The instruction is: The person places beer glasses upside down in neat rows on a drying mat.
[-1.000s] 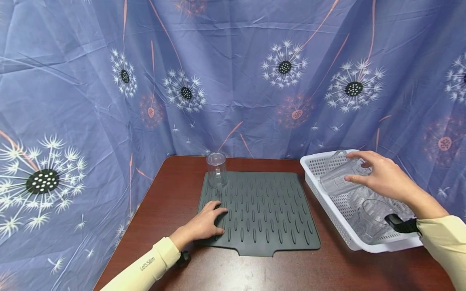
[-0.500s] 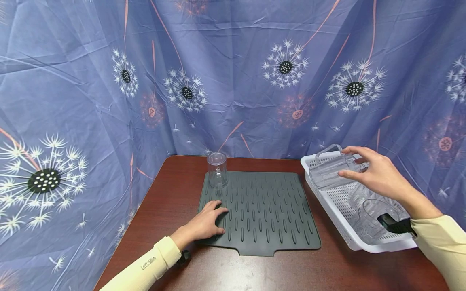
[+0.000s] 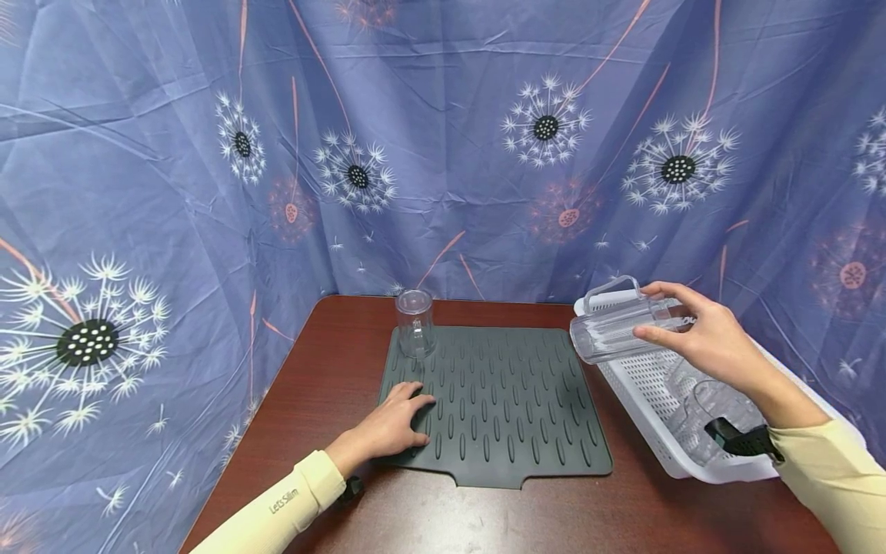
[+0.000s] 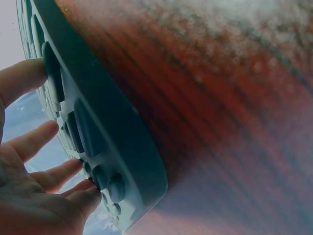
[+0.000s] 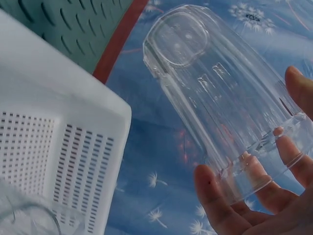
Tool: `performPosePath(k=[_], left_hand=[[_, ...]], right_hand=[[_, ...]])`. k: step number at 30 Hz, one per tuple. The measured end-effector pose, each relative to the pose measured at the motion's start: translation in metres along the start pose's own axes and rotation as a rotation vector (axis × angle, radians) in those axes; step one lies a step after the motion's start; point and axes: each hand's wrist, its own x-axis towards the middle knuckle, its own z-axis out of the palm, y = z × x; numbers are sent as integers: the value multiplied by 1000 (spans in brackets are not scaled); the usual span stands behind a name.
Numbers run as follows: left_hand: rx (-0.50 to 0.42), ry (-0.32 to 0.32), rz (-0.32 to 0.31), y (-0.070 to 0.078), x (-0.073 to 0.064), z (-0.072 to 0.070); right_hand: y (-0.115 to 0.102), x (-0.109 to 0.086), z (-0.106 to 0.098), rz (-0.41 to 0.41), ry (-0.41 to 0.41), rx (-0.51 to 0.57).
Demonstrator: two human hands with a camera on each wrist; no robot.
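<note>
Booth with dandelion-print curtain (image 3: 443,185), table (image 3: 311,369)

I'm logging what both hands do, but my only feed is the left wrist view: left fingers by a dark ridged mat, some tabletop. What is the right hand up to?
Observer: The right hand holds a clear mug by one end, tipped onto its side.

Operator: Understood. Does anything stand on the mat that I'm missing?

Observer: Yes, a second mug, also clear, stands at its far left corner.

Operator: And is there more glassware around?

Observer: Some lies in a white basket to the right of the mat; the pieces overlap, so I can't give you a count.
</note>
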Motion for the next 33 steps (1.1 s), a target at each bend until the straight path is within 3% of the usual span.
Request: performPosePath(k=[8, 17, 22, 33], left_hand=[[13, 18, 5, 0, 0, 2], [18, 23, 1, 1, -1, 3], [24, 25, 4, 0, -1, 4], [16, 31, 8, 1, -2, 3]], right_hand=[[0, -6, 19, -21, -16, 126], [1, -13, 32, -32, -46, 171], [-1, -18, 39, -16, -62, 254], [-3, -24, 57, 22, -50, 311]])
